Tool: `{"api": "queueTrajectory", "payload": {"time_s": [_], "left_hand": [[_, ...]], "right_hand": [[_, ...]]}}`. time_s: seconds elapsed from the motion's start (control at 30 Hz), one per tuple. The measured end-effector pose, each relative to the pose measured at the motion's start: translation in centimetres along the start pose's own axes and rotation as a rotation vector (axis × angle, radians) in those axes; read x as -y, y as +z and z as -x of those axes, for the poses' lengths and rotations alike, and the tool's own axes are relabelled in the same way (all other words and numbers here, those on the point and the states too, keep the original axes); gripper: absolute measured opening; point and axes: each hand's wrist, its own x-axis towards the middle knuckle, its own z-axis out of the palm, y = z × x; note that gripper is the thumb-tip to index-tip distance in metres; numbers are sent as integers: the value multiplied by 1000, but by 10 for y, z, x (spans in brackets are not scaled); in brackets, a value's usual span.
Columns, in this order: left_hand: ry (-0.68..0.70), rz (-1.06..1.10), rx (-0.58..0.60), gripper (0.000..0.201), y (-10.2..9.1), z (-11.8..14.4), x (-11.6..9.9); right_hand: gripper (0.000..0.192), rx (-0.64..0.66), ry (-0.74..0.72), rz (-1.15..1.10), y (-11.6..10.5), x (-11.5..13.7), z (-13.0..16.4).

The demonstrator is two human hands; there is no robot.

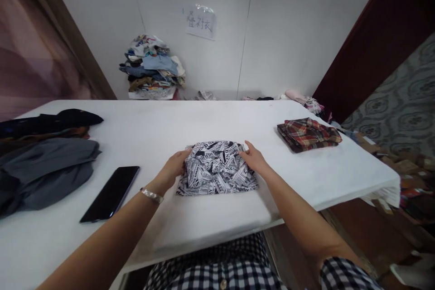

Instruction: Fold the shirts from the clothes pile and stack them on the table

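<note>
Head camera, inspector's query: what are the hands doing?

Reply: Both are resting on a folded black-and-white newsprint shirt (217,168), which is lying flat near the middle of the white table (210,120), towards the near edge. The left hand (173,170) is pressing against the shirt's left edge with fingers curled onto the cloth; whether it is pinching the fabric I cannot tell. A silver bracelet (152,195) is sitting on that wrist. The right hand (254,159) is lying on the shirt's far right corner, fingers laid flat and loosely spread, clasping nothing.

Query: what else is lying about?

Reply: A dark phone (111,193) is lying face up to the left of the shirt, apart from it. Further left, a heap of grey and dark garments (44,163) is occupying the table's left end. A folded plaid shirt (308,133) is sitting to the far right, well apart from the hands. Beyond the table, a pile of mixed clothes (152,68) is standing against the wall, under a paper sign (200,22). Checked cloth (220,269) is showing at the near edge, below the table.
</note>
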Motion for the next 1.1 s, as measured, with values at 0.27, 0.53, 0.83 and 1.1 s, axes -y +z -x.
{"api": "queueTrajectory", "payload": {"time_s": [0.27,0.53,0.83,1.1], "left_hand": [[212,-523,-120,61,-2,8,15],[70,-638,-160,97,-13,-8,13],[160,-584,-95,44,17,-15,2],[95,-434,-164,53,21,-12,5]], "right_hand": [[55,-21,-124,175,-3,-1,29],[89,28,96,263,-18,-10,31],[68,-21,-107,66,5,4,17],[59,-82,-118,39,-5,-3,-4]]}}
